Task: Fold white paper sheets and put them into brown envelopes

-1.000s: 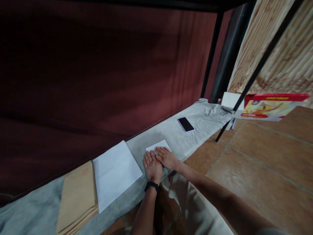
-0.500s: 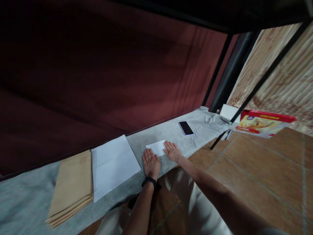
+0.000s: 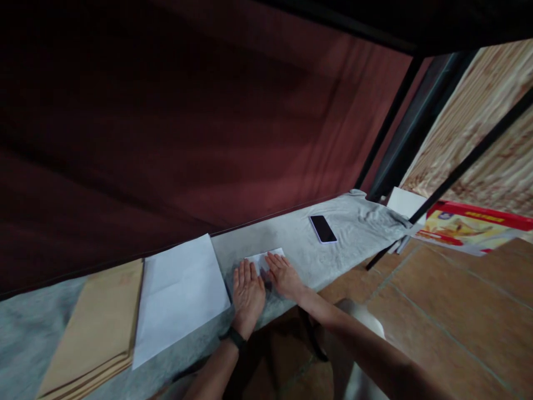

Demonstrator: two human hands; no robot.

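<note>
A small folded white paper (image 3: 262, 259) lies on a grey cloth-covered ledge (image 3: 300, 239). My left hand (image 3: 247, 294) rests flat on its near left part, fingers stretched out, a black band on the wrist. My right hand (image 3: 284, 275) lies flat over the paper's right side, fingers spread. Most of the folded paper is hidden under the two hands.
A large white sheet (image 3: 179, 294) lies left of my hands, and a stack of brown envelopes (image 3: 95, 328) sits further left. A black phone (image 3: 323, 229) lies to the right. A red and yellow box (image 3: 470, 228) and a black frame leg (image 3: 449, 178) stand at the right, above a tiled floor (image 3: 458, 311).
My right hand slid left, back over the folded paper, so both hands now sit close together. The view shifted slightly to the right.
</note>
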